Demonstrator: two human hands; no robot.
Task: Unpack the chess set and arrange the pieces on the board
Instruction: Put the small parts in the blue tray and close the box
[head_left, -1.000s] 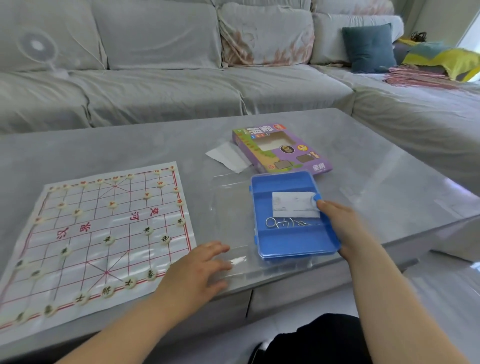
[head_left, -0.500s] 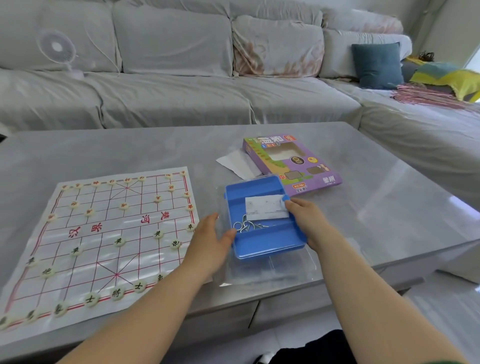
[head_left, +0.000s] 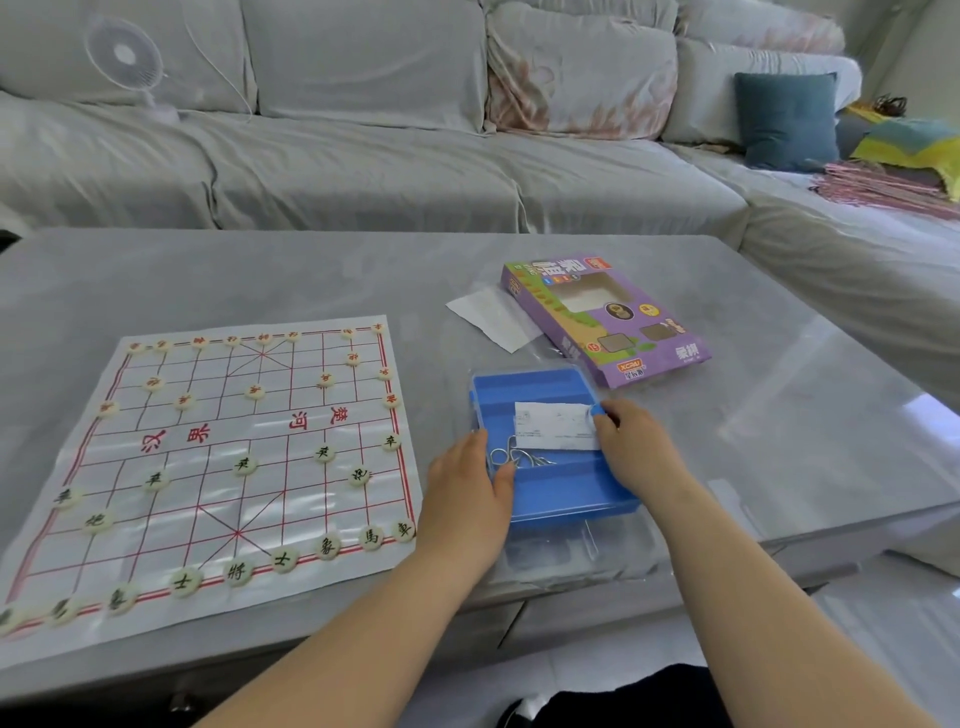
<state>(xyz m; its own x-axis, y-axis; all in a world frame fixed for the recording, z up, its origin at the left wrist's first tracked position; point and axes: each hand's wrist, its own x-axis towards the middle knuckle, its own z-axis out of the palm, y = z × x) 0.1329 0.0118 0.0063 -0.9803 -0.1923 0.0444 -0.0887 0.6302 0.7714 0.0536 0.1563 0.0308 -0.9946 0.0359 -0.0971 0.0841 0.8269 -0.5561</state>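
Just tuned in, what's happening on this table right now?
A person holds the blue tray by its sides with the left hand and right hand. Inside are a paper slip and wire loops, no pieces visible. The chess pieces already sit on the board; the purple box lies behind the tray.

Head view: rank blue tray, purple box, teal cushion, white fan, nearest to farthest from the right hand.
1. blue tray, held by the right hand
2. purple box, just behind
3. teal cushion, sofa, right
4. white fan, sofa, far left
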